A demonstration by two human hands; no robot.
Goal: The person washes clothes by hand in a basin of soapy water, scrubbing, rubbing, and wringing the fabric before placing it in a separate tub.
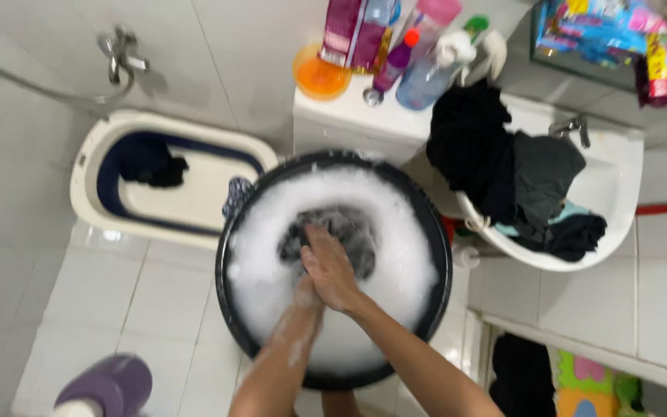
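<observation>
Basin [441, 255]: black plastic, smooth, slightly glossy rim, filled with white foam [403, 262]. Garment [349, 232] in the foam: dark grey wet cloth. Right hand [332, 270]: wet skin, pressed on the garment. Tub [86, 185]: cream plastic, smooth. Floor [156, 301] and wall: white glazed tile, glossy. Sink [619, 193]: white glossy ceramic, holding dark matt cloth. Tap [121, 58]: shiny metal.

Left of where the cloth was being gripped sat a white oval tub [90, 197] holding a dark garment [152, 161]. To the right, a white sink [619, 193] was heaped with dark clothes [503, 166]. Beyond stood bottles [426, 69] and an orange bowl [319, 77]; nearer left lay a purple slipper [110, 384].
</observation>
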